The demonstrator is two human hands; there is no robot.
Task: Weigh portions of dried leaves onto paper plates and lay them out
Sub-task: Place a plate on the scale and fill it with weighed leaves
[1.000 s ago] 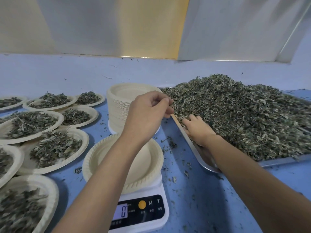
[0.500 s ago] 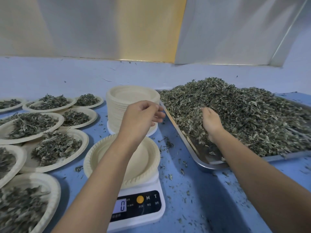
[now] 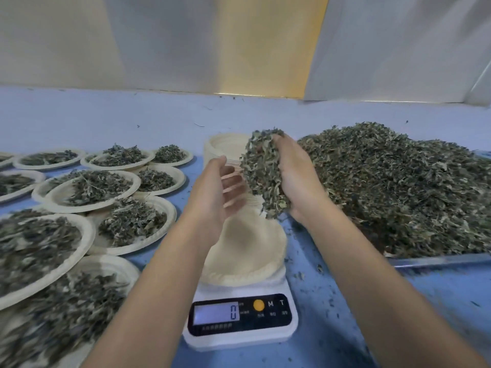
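Observation:
An empty paper plate (image 3: 252,258) sits on a white digital scale (image 3: 240,318) whose display reads 0. Above the plate, my right hand (image 3: 297,181) holds up a large handful of dried leaves (image 3: 263,171), fingers curled round it. My left hand (image 3: 218,189) hovers just left of the handful, palm turned toward it, fingers relaxed and holding nothing. A big heap of dried leaves (image 3: 398,187) fills a metal tray (image 3: 438,260) on the right.
Several paper plates with leaf portions (image 3: 127,221) lie over the blue table on the left. A stack of empty plates (image 3: 225,150) stands behind my hands. Leaf crumbs (image 3: 313,274) dot the blue table surface (image 3: 332,328) right of the scale. A wall runs along the back.
My right hand scooped leaves from the tray heap and lifted them left, over the plate on the scale. My left hand opened and turned toward the handful.

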